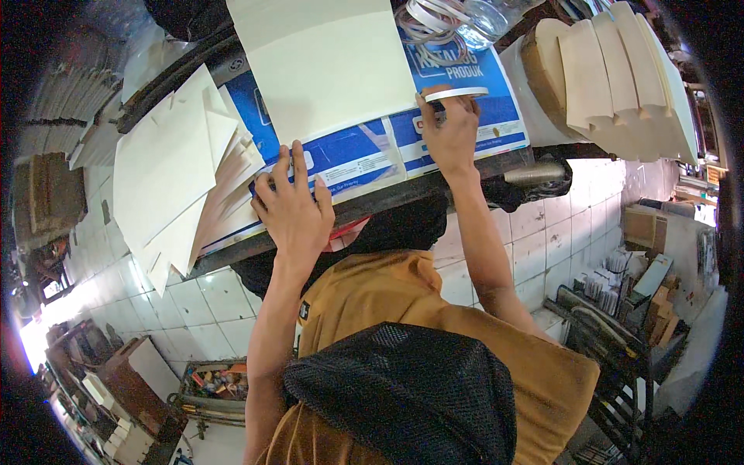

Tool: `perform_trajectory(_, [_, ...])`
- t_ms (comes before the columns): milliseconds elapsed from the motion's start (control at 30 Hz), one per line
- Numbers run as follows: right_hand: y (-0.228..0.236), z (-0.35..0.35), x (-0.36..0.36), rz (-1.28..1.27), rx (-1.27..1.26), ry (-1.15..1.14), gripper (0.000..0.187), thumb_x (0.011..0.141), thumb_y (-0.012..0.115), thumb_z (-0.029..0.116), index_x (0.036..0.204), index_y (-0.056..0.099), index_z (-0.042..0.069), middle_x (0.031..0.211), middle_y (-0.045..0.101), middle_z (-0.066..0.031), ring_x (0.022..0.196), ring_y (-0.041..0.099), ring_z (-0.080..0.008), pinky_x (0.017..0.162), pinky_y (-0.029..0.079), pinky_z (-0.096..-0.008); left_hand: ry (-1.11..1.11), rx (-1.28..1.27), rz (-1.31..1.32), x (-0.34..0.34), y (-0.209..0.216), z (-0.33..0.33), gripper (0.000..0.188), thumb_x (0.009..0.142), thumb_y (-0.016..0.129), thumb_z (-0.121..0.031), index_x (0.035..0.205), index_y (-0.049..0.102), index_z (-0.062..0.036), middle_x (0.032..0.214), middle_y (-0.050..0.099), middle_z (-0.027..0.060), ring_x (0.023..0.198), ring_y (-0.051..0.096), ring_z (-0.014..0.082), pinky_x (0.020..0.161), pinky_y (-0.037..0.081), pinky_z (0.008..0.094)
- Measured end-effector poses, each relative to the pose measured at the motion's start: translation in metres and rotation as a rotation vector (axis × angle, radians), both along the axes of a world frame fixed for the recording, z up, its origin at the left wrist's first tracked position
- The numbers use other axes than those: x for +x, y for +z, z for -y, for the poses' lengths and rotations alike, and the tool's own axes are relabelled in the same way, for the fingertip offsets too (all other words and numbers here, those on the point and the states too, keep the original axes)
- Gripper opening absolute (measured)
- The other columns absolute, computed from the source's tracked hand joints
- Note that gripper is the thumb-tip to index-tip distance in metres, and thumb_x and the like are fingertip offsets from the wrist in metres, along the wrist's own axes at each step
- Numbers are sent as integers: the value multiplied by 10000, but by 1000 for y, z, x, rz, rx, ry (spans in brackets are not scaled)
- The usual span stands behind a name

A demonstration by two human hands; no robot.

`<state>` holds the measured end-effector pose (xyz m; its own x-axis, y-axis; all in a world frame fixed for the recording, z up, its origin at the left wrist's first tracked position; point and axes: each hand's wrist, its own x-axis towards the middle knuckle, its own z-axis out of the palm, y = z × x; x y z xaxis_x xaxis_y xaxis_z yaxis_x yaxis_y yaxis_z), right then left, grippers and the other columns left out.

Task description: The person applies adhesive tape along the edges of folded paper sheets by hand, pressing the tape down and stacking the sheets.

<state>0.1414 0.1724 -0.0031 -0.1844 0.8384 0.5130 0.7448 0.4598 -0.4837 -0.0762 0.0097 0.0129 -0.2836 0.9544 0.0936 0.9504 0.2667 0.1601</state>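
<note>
A large cream sheet of paper (333, 70) lies before me on a worktop covered with blue-and-white printed sheets (356, 159). My left hand (294, 205) rests at the sheet's near left corner, palm down. Its fingers are apart and it grips nothing; the fingertips touch or nearly touch the paper's near edge. To the right of the sheet, my right hand (453, 132) is curled with a thin white ring-like roll, like narrow tape (461, 93), at its fingers. The thumb side is near the sheet's right edge. Part of the roll is hidden by the fingers.
Cream papers (167, 163) lie fanned in a pile at the left, overhanging the worktop's edge. Several white rolls (434, 19) and a clear plastic ring (484, 27) sit at the back. More cream sheets (620, 70) hang at the right. A black rack (604, 333) stands lower right.
</note>
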Motion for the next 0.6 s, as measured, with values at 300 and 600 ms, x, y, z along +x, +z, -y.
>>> perform_trajectory(300, [-7, 1, 0, 163, 56, -38, 152, 844, 739, 113, 987, 691, 119, 926, 702, -126, 980, 652, -362, 954, 421, -481, -13, 44, 27, 3, 4, -1, 633, 968, 576, -291, 1560, 435, -116, 1548, 435, 114, 1303, 401, 390, 1101, 336, 597])
perform_trajectory(600, [0, 105, -9, 48, -21, 10, 172, 840, 740, 204, 986, 706, 121, 965, 707, -116, 1054, 644, -346, 1032, 379, -503, -257, 236, 201, 58, 10, -20, 608, 1010, 550, -282, 1550, 412, -40, 1616, 365, 182, 1480, 316, 447, 1200, 279, 575])
